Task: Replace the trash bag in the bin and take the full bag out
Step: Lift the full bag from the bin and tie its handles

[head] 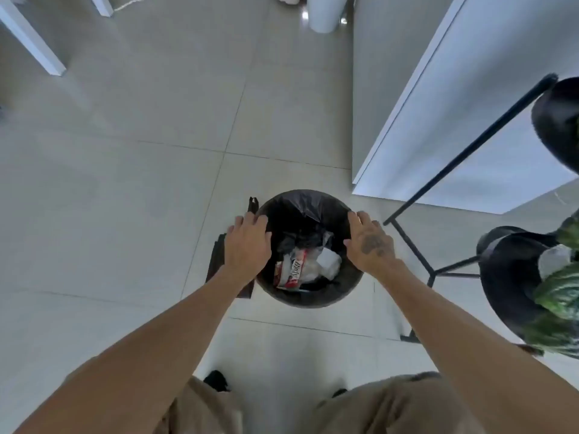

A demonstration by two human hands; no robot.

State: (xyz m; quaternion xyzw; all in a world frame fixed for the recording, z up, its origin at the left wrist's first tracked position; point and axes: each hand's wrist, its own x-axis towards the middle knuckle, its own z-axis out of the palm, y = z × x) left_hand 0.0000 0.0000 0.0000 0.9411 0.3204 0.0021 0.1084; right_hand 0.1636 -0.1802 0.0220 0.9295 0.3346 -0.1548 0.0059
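Head: both hands (247, 245) at bin (313, 300) rim.

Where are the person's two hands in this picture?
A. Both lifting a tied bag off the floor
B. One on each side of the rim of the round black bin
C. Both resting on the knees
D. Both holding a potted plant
B: the left hand and right hand sit on opposite sides of the round black bin, at its black-lined rim.

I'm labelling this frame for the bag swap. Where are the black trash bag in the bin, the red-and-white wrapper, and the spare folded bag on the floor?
black trash bag (300, 203), head view, far rim fold.
red-and-white wrapper (289, 272), head view, printed front.
spare folded bag (216, 261), head view, left part beside the bin.
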